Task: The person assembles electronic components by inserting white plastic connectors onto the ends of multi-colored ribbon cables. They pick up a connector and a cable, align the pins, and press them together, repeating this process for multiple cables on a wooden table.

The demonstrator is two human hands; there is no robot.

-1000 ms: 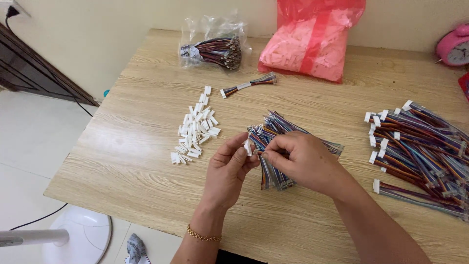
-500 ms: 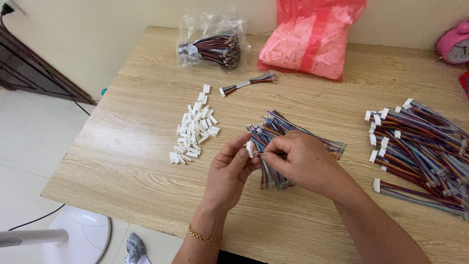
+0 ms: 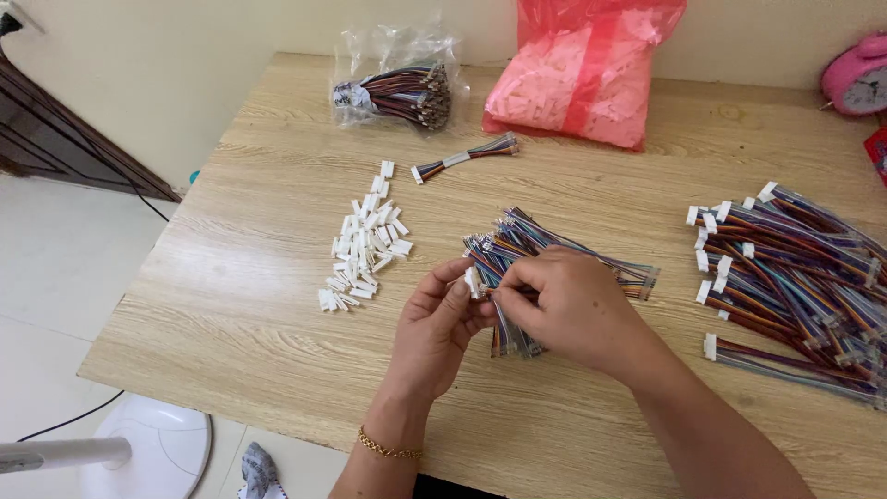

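My left hand [image 3: 438, 323] pinches a small white plastic connector [image 3: 472, 280] between thumb and fingers. My right hand [image 3: 565, 310] meets it from the right, fingertips closed on the end of a multicoloured wire harness at the connector. Both hands hover over a loose heap of coloured wire harnesses [image 3: 522, 242] in the middle of the wooden table [image 3: 240, 277]. A scatter of several white connectors [image 3: 362, 238] lies just left of my left hand.
A big pile of harnesses with white connectors fitted [image 3: 795, 277] lies at the right. One finished harness [image 3: 467, 155] lies apart. A clear bag of wires [image 3: 402, 91] and a red bag [image 3: 582, 79] stand at the back. A pink clock [image 3: 857, 81] sits far right.
Both hands stay in place over the heap with only small finger movement at the connector. The view has shifted slightly.
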